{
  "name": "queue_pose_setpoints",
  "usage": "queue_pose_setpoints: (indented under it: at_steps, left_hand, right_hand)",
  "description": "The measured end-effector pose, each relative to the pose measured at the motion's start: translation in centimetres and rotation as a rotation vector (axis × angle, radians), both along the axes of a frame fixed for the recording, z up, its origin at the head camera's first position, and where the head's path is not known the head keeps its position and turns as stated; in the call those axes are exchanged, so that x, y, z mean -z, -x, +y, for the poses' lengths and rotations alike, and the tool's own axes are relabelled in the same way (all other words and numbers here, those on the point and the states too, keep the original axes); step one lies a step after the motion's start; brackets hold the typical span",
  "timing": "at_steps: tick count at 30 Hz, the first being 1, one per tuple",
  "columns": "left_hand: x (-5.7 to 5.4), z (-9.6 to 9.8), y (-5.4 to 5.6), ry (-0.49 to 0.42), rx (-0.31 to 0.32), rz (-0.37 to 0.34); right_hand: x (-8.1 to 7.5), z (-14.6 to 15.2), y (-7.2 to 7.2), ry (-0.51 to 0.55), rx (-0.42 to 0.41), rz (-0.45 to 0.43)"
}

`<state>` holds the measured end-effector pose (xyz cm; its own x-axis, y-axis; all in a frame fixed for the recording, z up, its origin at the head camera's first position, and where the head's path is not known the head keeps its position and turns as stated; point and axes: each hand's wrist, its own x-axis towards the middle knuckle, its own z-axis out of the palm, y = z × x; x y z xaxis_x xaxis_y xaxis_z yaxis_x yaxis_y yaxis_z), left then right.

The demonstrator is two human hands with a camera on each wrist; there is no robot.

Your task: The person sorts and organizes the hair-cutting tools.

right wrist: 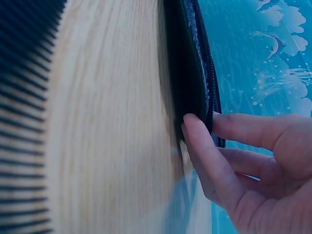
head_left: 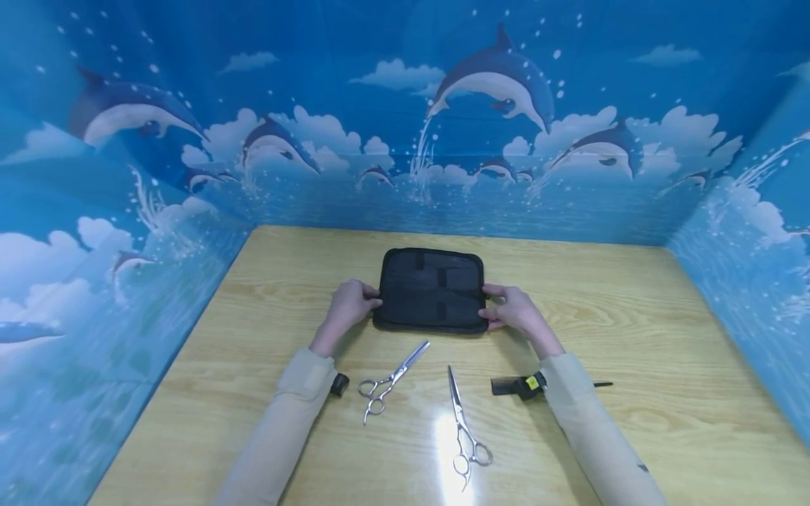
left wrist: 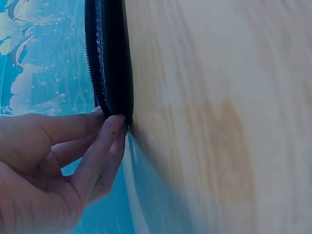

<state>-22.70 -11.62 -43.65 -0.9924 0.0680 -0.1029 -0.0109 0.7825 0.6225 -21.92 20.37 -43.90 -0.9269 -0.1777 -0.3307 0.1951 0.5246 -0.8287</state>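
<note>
A black zippered case lies at the middle of the table, its inner side with small elastic loops facing up. My left hand pinches its left edge between thumb and fingers. On the opposite side, my right hand pinches the right edge in the same way. Both wrist views show the zipper teeth running along the case's rim, with fingertips at the near corner. In the right wrist view, the thumb presses one face of the case and the fingers the other.
Thinning scissors lie in front of the case at left. Hair-cutting scissors lie nearer, right of them. A black comb with a thin tail passes under my right sleeve; its teeth fill the right wrist view's left edge. Dolphin-printed curtains border the table.
</note>
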Motion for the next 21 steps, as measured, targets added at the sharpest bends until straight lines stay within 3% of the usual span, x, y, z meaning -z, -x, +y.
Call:
queue_pose_setpoints:
  at_steps: [7, 21]
  left_hand:
    - [-0.26, 0.45, -0.13, -0.028, -0.016, -0.057]
    - [-0.14, 0.92, -0.33, -0.046, -0.014, -0.088]
  right_hand:
    - [0.08, 0.46, -0.18, 0.004, -0.005, 0.011]
    - [-0.02, 0.98, -0.59, 0.009, -0.001, 0.019]
